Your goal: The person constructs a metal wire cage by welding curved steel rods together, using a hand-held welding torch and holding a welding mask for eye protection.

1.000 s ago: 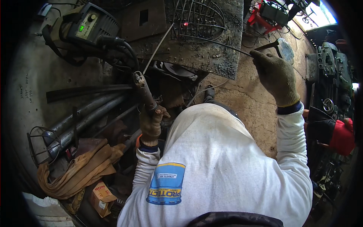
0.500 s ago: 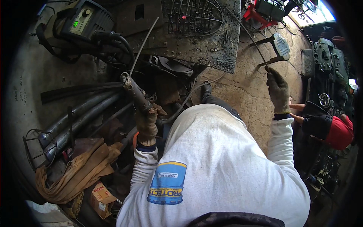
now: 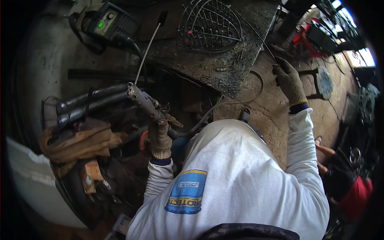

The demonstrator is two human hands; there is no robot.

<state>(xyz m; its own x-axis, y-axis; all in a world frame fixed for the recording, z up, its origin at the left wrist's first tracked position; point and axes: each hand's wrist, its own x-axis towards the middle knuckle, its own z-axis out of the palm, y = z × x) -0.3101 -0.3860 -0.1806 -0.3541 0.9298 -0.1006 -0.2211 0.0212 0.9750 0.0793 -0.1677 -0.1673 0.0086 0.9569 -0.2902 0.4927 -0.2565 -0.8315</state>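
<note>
My left hand, in a knitted glove, is closed round the worn handle of a welding electrode holder. A thin pale electrode sticks up from its jaws, its tip near a dark plate on the table. My right hand, also gloved, pinches the near end of a thin metal rod. That rod runs up and left to a curved wire grille lying on the dirty metal table. Two small red spots show at the grille's left side; whether they glow I cannot tell.
A welding machine with a lit display stands at the upper left. Metal pipes, brown cloth and a carton lie at left. A stool stands right, with another person below it. A cable crosses the floor.
The view has turned, so the table and stool sit lower and farther right. My right hand, with the rod, has come nearer the table and left of the stool. Both grips stay closed.
</note>
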